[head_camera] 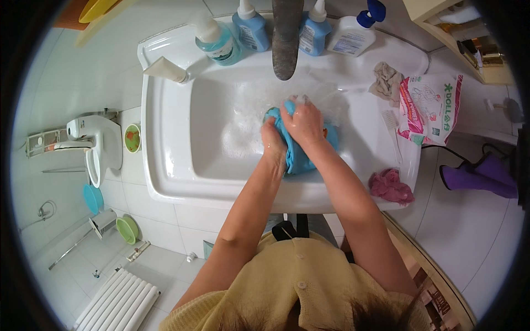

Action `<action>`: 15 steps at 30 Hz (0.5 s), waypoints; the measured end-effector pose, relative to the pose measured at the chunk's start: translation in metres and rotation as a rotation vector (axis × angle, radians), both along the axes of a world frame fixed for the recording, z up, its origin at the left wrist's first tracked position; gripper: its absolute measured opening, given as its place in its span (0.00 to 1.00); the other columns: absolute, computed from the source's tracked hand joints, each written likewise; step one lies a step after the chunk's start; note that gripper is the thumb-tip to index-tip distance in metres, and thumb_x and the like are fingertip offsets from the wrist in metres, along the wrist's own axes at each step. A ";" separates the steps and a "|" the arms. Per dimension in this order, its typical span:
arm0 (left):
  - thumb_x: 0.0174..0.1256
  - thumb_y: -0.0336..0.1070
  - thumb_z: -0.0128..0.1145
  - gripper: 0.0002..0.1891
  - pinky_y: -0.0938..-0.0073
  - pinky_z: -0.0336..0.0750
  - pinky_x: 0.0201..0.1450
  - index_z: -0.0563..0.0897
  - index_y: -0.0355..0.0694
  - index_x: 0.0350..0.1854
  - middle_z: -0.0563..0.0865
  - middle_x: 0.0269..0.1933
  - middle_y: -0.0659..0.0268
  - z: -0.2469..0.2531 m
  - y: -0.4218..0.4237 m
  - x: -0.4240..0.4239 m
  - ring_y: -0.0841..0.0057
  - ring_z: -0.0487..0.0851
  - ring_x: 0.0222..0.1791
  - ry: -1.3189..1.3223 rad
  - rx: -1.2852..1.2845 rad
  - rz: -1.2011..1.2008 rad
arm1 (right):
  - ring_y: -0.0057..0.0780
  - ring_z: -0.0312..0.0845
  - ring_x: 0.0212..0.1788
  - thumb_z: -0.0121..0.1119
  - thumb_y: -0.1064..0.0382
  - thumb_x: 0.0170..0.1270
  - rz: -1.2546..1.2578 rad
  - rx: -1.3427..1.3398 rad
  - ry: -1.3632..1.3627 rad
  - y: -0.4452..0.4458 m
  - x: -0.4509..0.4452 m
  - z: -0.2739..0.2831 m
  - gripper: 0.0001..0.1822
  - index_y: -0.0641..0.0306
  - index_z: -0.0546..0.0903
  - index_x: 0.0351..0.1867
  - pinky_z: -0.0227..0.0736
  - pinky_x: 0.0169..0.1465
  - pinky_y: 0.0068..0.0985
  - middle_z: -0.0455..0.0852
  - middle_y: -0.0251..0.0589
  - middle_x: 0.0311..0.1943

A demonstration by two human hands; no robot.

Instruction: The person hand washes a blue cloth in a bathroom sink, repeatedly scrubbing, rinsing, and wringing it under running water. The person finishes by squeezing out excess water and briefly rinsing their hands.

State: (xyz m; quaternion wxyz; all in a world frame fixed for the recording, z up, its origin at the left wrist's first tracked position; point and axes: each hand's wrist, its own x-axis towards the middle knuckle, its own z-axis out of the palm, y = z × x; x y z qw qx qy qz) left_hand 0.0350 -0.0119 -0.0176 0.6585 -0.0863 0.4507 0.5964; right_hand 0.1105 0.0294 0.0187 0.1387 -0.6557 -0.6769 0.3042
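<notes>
Both of my hands are on a wet blue cloth (298,159) in the white washbasin (167,136). My left hand (273,136) grips the cloth's left side, its thumb near the top. Across the upper part, my right hand (304,120) is closed around a fold, and a bit of blue shows between its fingers. A small orange patch is visible on the cloth beside my right wrist. White soapy foam (240,136) floats on the water left of the cloth. The metal faucet (285,41) hangs over the basin just beyond my hands.
Along the back rim stand a teal pump bottle (221,45), two blue bottles (251,31) (314,33) and a white bottle (352,37). A tube (165,70) lies at left. At right are a washing powder bag (430,107), a brush (392,132), a beige cloth (386,82) and a pink cloth (390,186).
</notes>
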 end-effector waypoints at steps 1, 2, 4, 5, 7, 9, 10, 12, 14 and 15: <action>0.63 0.45 0.38 0.17 0.67 0.70 0.51 0.76 0.40 0.42 0.80 0.42 0.60 0.008 0.000 -0.002 0.66 0.76 0.44 -0.081 -0.014 0.033 | 0.49 0.71 0.50 0.64 0.53 0.50 0.056 0.105 0.052 -0.006 -0.001 0.006 0.17 0.58 0.79 0.39 0.74 0.42 0.41 0.72 0.50 0.46; 0.62 0.45 0.37 0.17 0.68 0.70 0.51 0.76 0.39 0.40 0.79 0.41 0.60 0.013 0.001 -0.007 0.67 0.76 0.43 -0.163 -0.026 0.066 | 0.49 0.71 0.50 0.64 0.54 0.50 0.113 0.209 0.104 -0.021 -0.004 0.015 0.15 0.58 0.80 0.37 0.73 0.43 0.41 0.72 0.50 0.47; 0.63 0.52 0.41 0.18 0.68 0.70 0.47 0.75 0.41 0.38 0.78 0.37 0.63 0.029 -0.009 -0.016 0.69 0.75 0.40 -0.210 0.175 -0.005 | 0.49 0.71 0.50 0.64 0.57 0.49 0.305 0.293 0.151 -0.063 -0.011 0.038 0.13 0.57 0.80 0.36 0.72 0.47 0.38 0.72 0.49 0.47; 0.65 0.52 0.42 0.18 0.68 0.70 0.47 0.75 0.42 0.39 0.79 0.37 0.64 0.039 -0.007 -0.012 0.70 0.75 0.40 -0.213 0.108 0.009 | 0.49 0.71 0.50 0.64 0.57 0.49 0.256 0.294 0.169 -0.065 -0.009 0.029 0.12 0.57 0.80 0.35 0.72 0.46 0.39 0.73 0.49 0.48; 0.67 0.50 0.44 0.16 0.68 0.71 0.49 0.75 0.42 0.43 0.79 0.43 0.62 0.024 -0.002 -0.023 0.69 0.75 0.44 -0.715 0.502 -0.259 | 0.49 0.72 0.51 0.63 0.57 0.51 0.166 0.304 0.222 -0.065 -0.008 0.014 0.11 0.56 0.80 0.34 0.73 0.45 0.39 0.74 0.50 0.51; 0.68 0.49 0.42 0.19 0.67 0.70 0.54 0.73 0.41 0.52 0.78 0.49 0.60 0.033 -0.012 0.010 0.68 0.75 0.48 0.065 -0.079 -0.048 | 0.49 0.75 0.48 0.61 0.57 0.54 -0.096 -0.187 0.083 -0.008 0.006 0.014 0.10 0.58 0.80 0.35 0.74 0.45 0.39 0.73 0.51 0.54; 0.68 0.48 0.42 0.20 0.67 0.69 0.55 0.71 0.40 0.54 0.77 0.51 0.59 0.037 -0.011 0.006 0.68 0.75 0.50 -0.064 -0.043 -0.066 | 0.51 0.76 0.46 0.58 0.55 0.56 -0.075 -0.134 0.093 0.000 0.006 0.012 0.13 0.60 0.80 0.37 0.73 0.47 0.38 0.75 0.56 0.51; 0.69 0.47 0.41 0.22 0.67 0.67 0.58 0.68 0.39 0.59 0.75 0.54 0.59 0.041 -0.005 -0.010 0.68 0.74 0.52 -0.332 0.036 -0.096 | 0.51 0.77 0.44 0.56 0.52 0.58 0.147 0.245 -0.050 -0.041 -0.014 0.022 0.16 0.62 0.80 0.38 0.74 0.47 0.38 0.77 0.58 0.46; 0.69 0.46 0.41 0.22 0.68 0.68 0.57 0.68 0.38 0.59 0.75 0.55 0.58 0.000 -0.016 -0.030 0.68 0.74 0.52 -0.108 0.239 -0.204 | 0.50 0.75 0.47 0.54 0.48 0.59 0.200 0.237 -0.082 -0.055 -0.020 0.028 0.20 0.62 0.79 0.40 0.72 0.49 0.36 0.78 0.58 0.46; 0.69 0.45 0.42 0.22 0.68 0.68 0.57 0.68 0.37 0.59 0.75 0.55 0.58 -0.016 -0.022 -0.035 0.68 0.74 0.52 0.007 0.336 -0.256 | 0.49 0.73 0.50 0.54 0.45 0.59 0.127 0.052 -0.055 -0.041 -0.014 0.028 0.22 0.62 0.79 0.42 0.71 0.51 0.35 0.77 0.57 0.48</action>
